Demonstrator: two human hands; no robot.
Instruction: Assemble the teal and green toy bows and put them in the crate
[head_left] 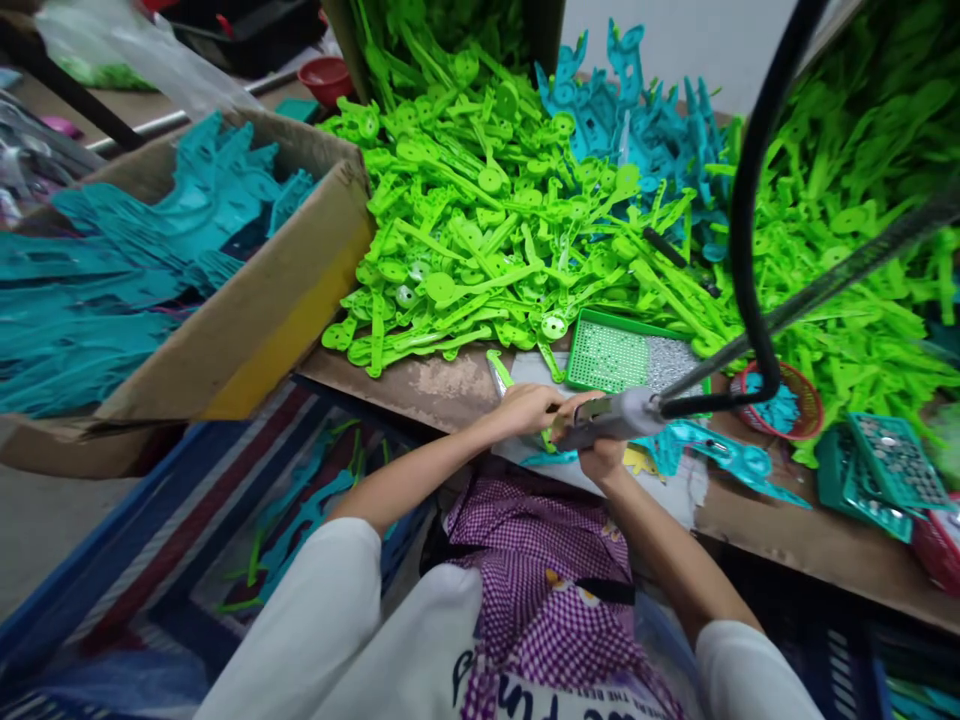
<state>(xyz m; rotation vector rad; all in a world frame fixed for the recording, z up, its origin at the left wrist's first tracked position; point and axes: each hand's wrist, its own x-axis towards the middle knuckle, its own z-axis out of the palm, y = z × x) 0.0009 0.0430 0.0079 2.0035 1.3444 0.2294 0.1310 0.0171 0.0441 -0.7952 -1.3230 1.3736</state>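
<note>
My left hand (529, 408) is closed on a green plastic part (501, 372) lying at the table's near edge. My right hand (600, 455) grips a grey powered screwdriver (615, 417) with a black hose (746, 230) running up from it; its tip points at the part under my left hand. A teal plastic part (712, 452) lies just right of the tool. A green tray of small screws (611, 355) sits right behind my hands.
A large heap of green plastic parts (487, 230) covers the table, with more green parts (855, 220) at right and teal parts (637, 120) behind. A cardboard box of teal parts (150, 260) stands left. A red basket (784, 400) and teal screw trays (885, 465) sit right.
</note>
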